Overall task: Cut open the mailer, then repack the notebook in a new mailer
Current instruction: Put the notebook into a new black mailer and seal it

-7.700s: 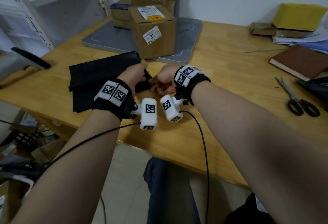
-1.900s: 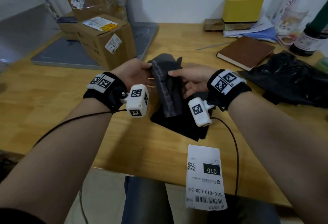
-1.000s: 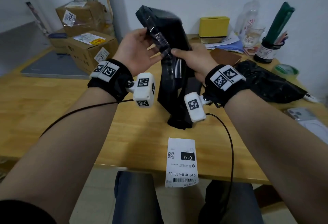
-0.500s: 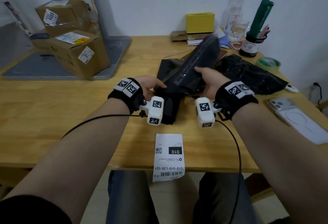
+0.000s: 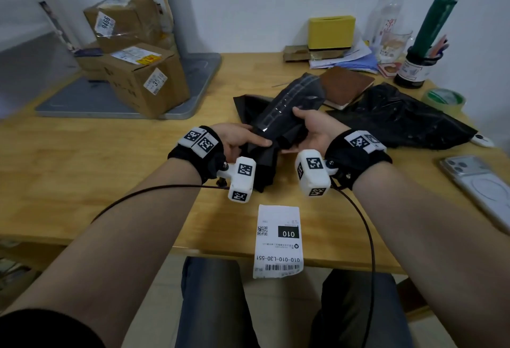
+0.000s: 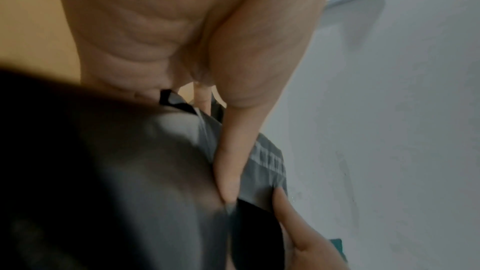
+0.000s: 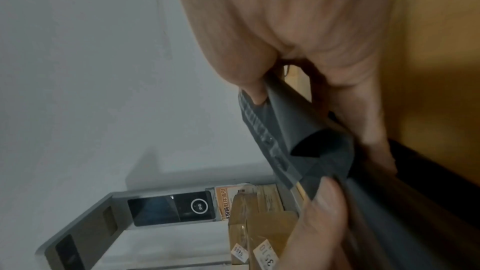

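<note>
Both hands hold the new black mailer [image 5: 287,111] just above the desk's middle, its grey inner flap with the adhesive strip turned up and its mouth partly spread. My left hand [image 5: 240,139] pinches the near edge, thumb on top [image 6: 228,171]. My right hand [image 5: 311,127] grips the right side, thumb over the flap [image 7: 249,81]. The brown notebook [image 5: 346,85] lies flat behind the mailer. The crumpled black old mailer [image 5: 400,118] rests to the right of it.
A white shipping label [image 5: 278,241] hangs over the desk's front edge. Cardboard boxes [image 5: 143,77] sit on a grey scale at the back left. A phone [image 5: 480,185], green tape roll [image 5: 443,98], yellow box [image 5: 331,31] and pen jar [image 5: 414,67] crowd the right and back.
A second ago the mailer was raised upright in front of my face; both hands have since lowered it toward the desk, tilted away toward the notebook, with little movement in the last half second.
</note>
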Demonstrator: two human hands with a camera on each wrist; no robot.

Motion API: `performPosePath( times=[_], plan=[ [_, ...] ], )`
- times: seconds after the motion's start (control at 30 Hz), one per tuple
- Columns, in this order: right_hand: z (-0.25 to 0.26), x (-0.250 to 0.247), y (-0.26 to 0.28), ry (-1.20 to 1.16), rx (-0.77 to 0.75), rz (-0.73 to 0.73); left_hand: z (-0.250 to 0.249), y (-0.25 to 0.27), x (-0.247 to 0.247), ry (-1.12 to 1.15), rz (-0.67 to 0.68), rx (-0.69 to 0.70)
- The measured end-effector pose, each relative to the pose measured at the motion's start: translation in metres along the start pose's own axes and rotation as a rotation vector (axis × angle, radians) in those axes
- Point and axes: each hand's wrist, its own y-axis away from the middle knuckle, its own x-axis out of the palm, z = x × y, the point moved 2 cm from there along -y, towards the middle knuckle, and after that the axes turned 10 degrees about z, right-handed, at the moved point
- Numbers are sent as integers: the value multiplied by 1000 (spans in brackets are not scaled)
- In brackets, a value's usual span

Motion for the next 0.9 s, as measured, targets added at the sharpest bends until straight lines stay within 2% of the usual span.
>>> performPosePath(
  times=[0.17, 0.27, 0.47, 0.67, 0.8, 0.9],
  plan=[
    [5, 2, -9, -163, -42, 22, 5, 18, -10, 28, 3, 52],
    [11, 5, -5, -91, -116, -66, 12, 27, -17, -39, -51, -66],
    [21, 3, -3, -109, -335, -279, 23, 31, -35, 53, -163, -35],
    [14, 14, 1, -180, -363, -249, 30, 46, -48, 263, -292, 47],
    [10, 24, 2, -180, -350, -234, 43, 56, -55, 383, -444, 123],
    [7, 29, -1, -157, -343, -226, 54, 60, -54, 499, -479, 119]
  ],
)
